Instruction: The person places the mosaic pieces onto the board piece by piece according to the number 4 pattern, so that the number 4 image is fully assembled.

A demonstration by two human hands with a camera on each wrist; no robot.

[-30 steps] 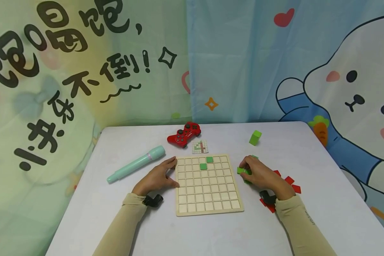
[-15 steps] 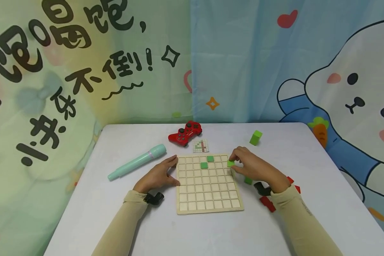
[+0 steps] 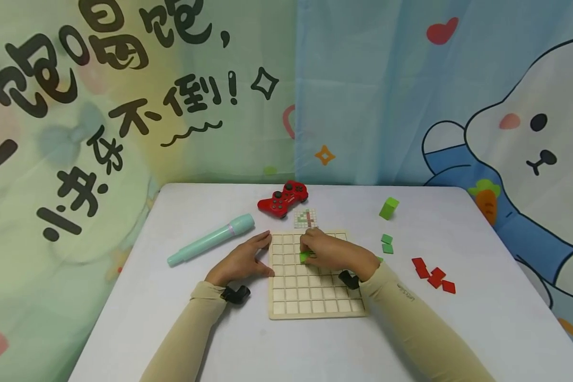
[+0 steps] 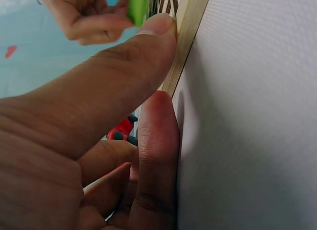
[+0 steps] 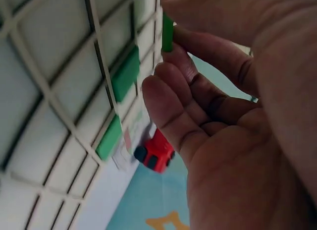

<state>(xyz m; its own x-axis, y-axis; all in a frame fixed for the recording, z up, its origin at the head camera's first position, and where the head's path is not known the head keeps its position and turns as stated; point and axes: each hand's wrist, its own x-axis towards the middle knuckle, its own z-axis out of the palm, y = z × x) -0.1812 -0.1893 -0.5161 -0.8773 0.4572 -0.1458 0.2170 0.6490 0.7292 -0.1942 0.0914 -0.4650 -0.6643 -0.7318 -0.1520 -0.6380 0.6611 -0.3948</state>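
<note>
A square wooden grid board (image 3: 311, 292) lies on the table. My left hand (image 3: 241, 262) stays at its left edge; in the left wrist view the thumb (image 4: 124, 66) and a finger touch the rim. Above the upper part of the board, my right hand (image 3: 331, 250) pinches a green square tile (image 3: 305, 258) between thumb and fingers. The right wrist view shows this tile (image 5: 167, 34) held edge-on, apart from the grid. Two green tiles (image 5: 126, 74) sit in the grid's cells there; in the head view the right hand hides them.
Green tiles (image 3: 387, 243) and several red tiles (image 3: 434, 278) lie right of the board. Behind them stands a green block (image 3: 389, 208). A small pattern card (image 3: 305, 218) and a red game controller (image 3: 284, 199) are beyond the board, a mint-green tube (image 3: 211, 240) to its left.
My right hand has picked a green tile from beside the board and carried it left over the grid. The left hand has stayed at the board's edge. The head view has shifted slightly.
</note>
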